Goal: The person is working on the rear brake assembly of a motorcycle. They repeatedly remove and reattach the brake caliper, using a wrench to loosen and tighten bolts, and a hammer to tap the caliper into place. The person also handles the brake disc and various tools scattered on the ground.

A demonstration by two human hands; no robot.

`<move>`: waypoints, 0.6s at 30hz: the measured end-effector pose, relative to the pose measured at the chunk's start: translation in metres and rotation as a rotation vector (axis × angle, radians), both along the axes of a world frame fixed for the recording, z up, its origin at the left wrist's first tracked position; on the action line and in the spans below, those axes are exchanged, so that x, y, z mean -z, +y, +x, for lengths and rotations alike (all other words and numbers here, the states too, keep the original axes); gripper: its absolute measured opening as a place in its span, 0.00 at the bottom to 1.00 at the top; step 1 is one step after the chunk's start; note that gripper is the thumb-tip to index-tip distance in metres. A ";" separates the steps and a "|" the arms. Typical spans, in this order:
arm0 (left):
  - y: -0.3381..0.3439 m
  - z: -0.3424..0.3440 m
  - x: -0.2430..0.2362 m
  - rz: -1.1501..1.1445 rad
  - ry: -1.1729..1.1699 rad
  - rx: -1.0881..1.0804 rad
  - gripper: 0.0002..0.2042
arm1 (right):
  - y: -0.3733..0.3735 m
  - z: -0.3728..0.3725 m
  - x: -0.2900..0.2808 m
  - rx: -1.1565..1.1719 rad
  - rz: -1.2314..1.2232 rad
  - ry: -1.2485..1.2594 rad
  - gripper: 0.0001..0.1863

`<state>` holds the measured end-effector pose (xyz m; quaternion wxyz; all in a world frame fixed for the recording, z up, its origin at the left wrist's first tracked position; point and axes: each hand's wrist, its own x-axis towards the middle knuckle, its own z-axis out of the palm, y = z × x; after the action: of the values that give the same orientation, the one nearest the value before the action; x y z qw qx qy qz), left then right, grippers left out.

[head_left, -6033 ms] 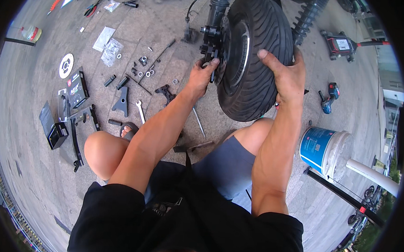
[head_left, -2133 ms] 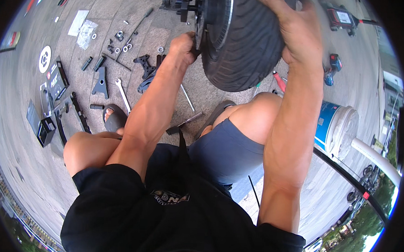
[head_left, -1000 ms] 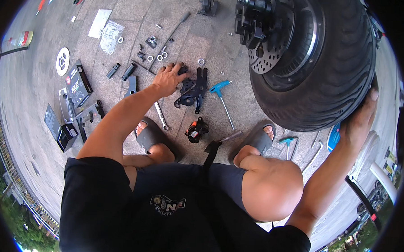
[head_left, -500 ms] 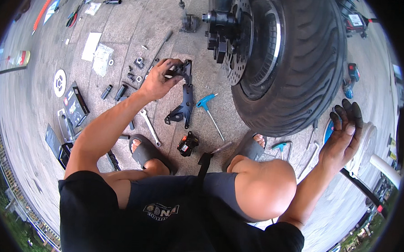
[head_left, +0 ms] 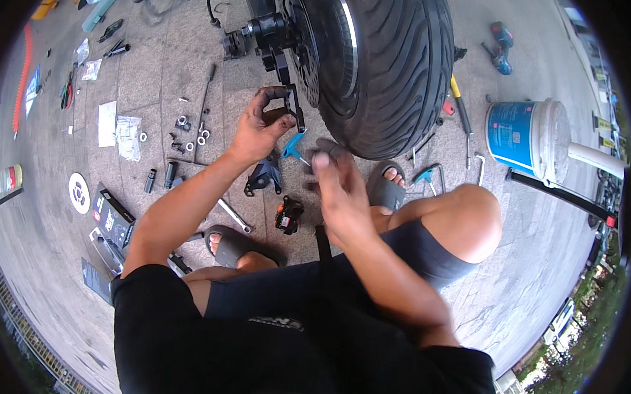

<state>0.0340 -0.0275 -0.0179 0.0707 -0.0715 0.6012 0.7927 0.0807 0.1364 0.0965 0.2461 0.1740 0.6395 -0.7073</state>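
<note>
Black metal bracket point(head_left: 297, 110), side-on hold

Left hand point(head_left: 253, 132) has its grip pinching it from the left, probably to leave the right edge free, just left of the black treaded rubber tyre point(head_left: 402, 67). Right hand point(head_left: 343, 198)'s blurry: looks empty, fingers loosely spread.

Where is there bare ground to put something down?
Between the right knee and the black bar, and between the white disc and the container. It is crowded between the plastic bag and the left hand, with small rings and a long rod.
</note>
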 end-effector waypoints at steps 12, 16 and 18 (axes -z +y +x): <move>0.007 -0.004 0.006 -0.098 0.120 -0.103 0.24 | -0.066 -0.027 0.118 0.369 -0.684 0.119 0.22; 0.014 0.001 0.007 -0.127 0.147 -0.187 0.23 | -0.065 -0.027 0.117 0.397 -0.793 0.156 0.25; 0.016 0.003 0.004 -0.099 0.118 -0.197 0.23 | -0.066 -0.028 0.110 0.411 -0.804 0.165 0.26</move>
<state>0.0367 -0.0117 -0.0221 -0.0466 -0.0866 0.6328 0.7680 0.0524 0.0704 -0.0139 0.0970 0.1310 0.2840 -0.9449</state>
